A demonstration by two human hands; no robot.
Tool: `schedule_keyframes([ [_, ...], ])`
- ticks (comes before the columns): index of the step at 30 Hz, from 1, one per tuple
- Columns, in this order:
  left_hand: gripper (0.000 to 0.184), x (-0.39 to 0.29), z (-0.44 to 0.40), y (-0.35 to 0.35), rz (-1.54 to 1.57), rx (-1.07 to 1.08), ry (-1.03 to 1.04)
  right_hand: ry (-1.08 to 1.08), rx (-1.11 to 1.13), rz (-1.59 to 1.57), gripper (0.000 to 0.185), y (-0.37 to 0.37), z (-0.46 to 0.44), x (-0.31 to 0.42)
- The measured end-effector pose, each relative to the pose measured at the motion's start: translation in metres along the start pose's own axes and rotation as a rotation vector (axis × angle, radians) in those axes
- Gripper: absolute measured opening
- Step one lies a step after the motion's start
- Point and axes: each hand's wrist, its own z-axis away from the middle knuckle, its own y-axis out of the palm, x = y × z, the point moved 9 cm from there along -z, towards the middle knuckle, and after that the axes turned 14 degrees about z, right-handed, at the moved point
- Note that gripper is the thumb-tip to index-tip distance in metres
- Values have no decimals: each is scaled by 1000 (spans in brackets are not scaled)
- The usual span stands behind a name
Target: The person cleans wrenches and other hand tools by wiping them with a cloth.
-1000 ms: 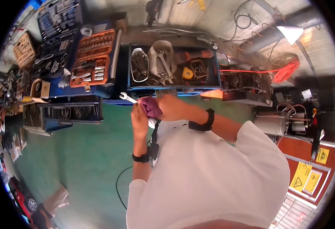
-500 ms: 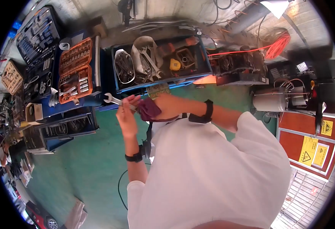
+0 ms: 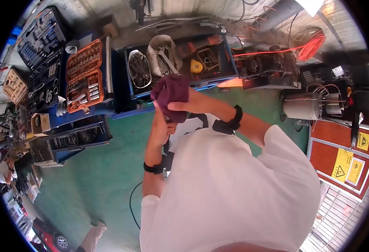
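A bunched purple cloth (image 3: 174, 90) is in my right hand (image 3: 184, 103), whose thumb lies across its near side. My left hand (image 3: 165, 126) is closed just below and against the cloth, fingers curled inward. The open-end wrench that was between my hands half a second ago is now covered by the cloth and fingers. Just beyond my hands is a blue tool drawer (image 3: 230, 65). Inside it are a white container of wrenches (image 3: 138, 69), a second pale container (image 3: 155, 46) with larger wrenches, and a yellow tape measure (image 3: 196, 66).
To the left lie an orange socket set case (image 3: 83, 63) and a dark tool case (image 3: 41, 38). A blue cart (image 3: 79, 138) stands below them. An orange hose (image 3: 310, 46) hangs at the back right. A trouser leg (image 3: 94, 237) and a red car (image 3: 46, 235) show at lower left.
My hands have come together and turned. The cloth has moved up and right and now covers the wrench, whose open jaw stuck out to the left before.
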Motion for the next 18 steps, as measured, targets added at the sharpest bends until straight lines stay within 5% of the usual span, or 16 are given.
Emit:
schedule_keyframes([
  [7,86,-23,7,-11,-132,-107,68,32,-149,138,63,-1,-18,-8],
  [18,89,-61,25,4,-340,-55,191,-35,-348,-101,59,-30,-33,4],
])
